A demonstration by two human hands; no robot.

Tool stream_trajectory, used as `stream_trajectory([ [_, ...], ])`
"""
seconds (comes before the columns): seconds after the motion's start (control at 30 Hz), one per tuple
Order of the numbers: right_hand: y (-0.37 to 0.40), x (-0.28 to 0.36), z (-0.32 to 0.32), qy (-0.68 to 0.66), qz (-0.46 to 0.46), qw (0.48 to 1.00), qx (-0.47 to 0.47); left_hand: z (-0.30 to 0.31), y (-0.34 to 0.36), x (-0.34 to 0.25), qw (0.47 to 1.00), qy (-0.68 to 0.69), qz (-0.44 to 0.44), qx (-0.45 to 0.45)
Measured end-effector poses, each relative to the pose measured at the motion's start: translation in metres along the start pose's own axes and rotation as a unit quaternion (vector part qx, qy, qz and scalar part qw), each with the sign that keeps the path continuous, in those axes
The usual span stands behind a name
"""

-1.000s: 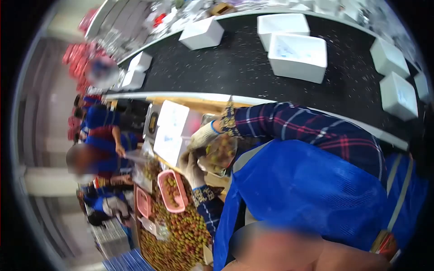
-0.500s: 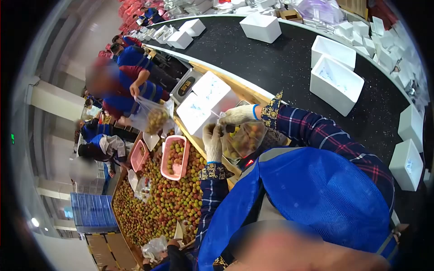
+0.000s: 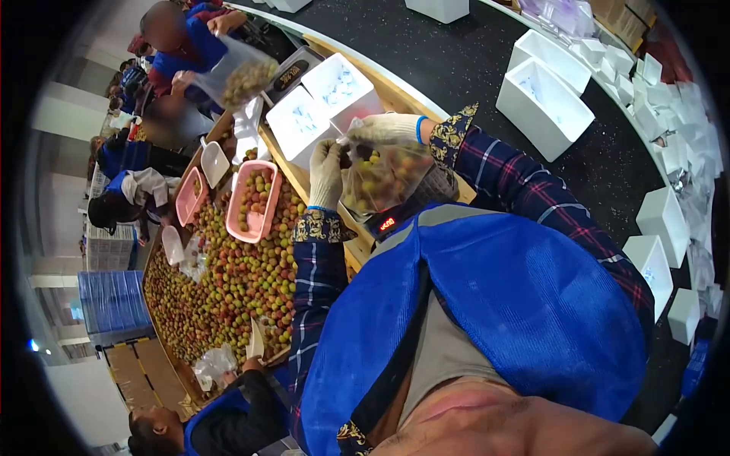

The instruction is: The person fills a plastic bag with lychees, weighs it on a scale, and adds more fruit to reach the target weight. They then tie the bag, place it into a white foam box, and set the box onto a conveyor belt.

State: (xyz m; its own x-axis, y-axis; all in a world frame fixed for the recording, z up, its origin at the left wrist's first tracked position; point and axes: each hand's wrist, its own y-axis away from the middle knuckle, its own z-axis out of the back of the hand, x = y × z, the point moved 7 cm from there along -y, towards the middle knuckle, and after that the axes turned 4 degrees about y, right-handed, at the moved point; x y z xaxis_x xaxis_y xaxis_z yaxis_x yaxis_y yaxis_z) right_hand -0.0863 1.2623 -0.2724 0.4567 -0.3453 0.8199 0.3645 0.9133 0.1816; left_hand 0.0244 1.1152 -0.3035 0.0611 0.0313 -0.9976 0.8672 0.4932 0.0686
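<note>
A clear plastic bag of round green and reddish fruit [image 3: 384,178] sits on a scale with a red display [image 3: 388,224]. My left hand [image 3: 327,175], in a white knit glove, has its fingers closed at the left side of the bag's gathered top. My right hand [image 3: 384,128], gloved too, grips the top from the right. Both hands are close together, and their fingertips partly hide the bag's neck. Just beyond them stand two white foam boxes [image 3: 300,121] [image 3: 338,83] with blue and white packs inside.
Left of me, a large bin holds loose fruit [image 3: 228,296], a pink basket [image 3: 255,201] and white scoops [image 3: 214,161]. A dark conveyor [image 3: 456,68] carries foam boxes [image 3: 544,106] on my right. A co-worker [image 3: 190,45] holds another fruit bag [image 3: 247,82]; another person [image 3: 220,422] is at lower left.
The whole view has shifted, so the scene sits higher and further left. My hands stay at the bag's top. The co-worker's fruit bag now hangs nearer the other scale.
</note>
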Motion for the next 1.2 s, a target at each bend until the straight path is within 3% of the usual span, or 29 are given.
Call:
stream_trajectory([
  [0.07, -0.003, -0.007, 0.000, -0.083, -0.008, 0.997, 0.009, 0.004, -0.002, 0.011, 0.997, 0.077, 0.023, 0.004],
  [0.13, -0.020, -0.022, -0.008, -0.107, 0.044, 0.993, -0.006, 0.003, 0.001, 0.010, 0.994, 0.108, 0.034, 0.002],
  [0.2, -0.024, -0.035, -0.009, -0.232, -0.017, 0.972, -0.024, 0.004, 0.009, 0.007, 0.975, 0.208, 0.077, -0.031],
  [0.33, -0.033, -0.056, -0.007, -0.183, -0.008, 0.983, -0.032, 0.012, 0.014, -0.003, 0.998, 0.059, 0.001, -0.032],
  [0.37, -0.026, -0.038, 0.000, -0.131, 0.082, 0.985, -0.071, 0.012, 0.011, -0.007, 0.998, -0.023, -0.044, -0.041],
  [0.4, -0.021, -0.034, -0.003, -0.172, 0.063, 0.981, -0.061, 0.010, 0.009, -0.011, 0.989, -0.104, -0.089, -0.052],
  [0.53, -0.005, -0.007, -0.009, -0.179, 0.009, 0.984, -0.011, -0.011, 0.012, -0.020, 0.997, -0.051, -0.050, 0.035],
  [0.6, -0.003, -0.001, -0.002, -0.123, 0.052, 0.989, -0.069, -0.003, 0.015, -0.027, 0.995, -0.076, -0.034, -0.047],
  [0.7, -0.013, -0.020, -0.003, -0.181, 0.023, 0.982, -0.047, 0.008, 0.007, -0.006, 0.999, -0.036, 0.009, -0.034],
  [0.8, 0.000, -0.006, 0.000, -0.116, 0.026, 0.992, -0.041, -0.011, 0.015, -0.020, 0.997, -0.003, -0.055, -0.057],
  [0.83, -0.001, -0.005, 0.000, -0.104, -0.007, 0.994, -0.032, -0.013, 0.011, -0.015, 0.999, -0.007, -0.040, -0.021],
  [0.93, -0.002, 0.004, 0.001, -0.060, 0.043, 0.996, -0.058, -0.009, 0.005, -0.006, 0.998, -0.058, -0.007, 0.014],
  [1.0, 0.004, 0.008, 0.003, -0.090, 0.027, 0.995, -0.047, -0.005, 0.004, -0.008, 0.999, -0.051, -0.017, 0.004],
  [1.2, -0.016, -0.019, -0.002, -0.067, 0.050, 0.995, -0.057, 0.001, 0.001, 0.001, 0.997, 0.069, 0.022, -0.023],
])
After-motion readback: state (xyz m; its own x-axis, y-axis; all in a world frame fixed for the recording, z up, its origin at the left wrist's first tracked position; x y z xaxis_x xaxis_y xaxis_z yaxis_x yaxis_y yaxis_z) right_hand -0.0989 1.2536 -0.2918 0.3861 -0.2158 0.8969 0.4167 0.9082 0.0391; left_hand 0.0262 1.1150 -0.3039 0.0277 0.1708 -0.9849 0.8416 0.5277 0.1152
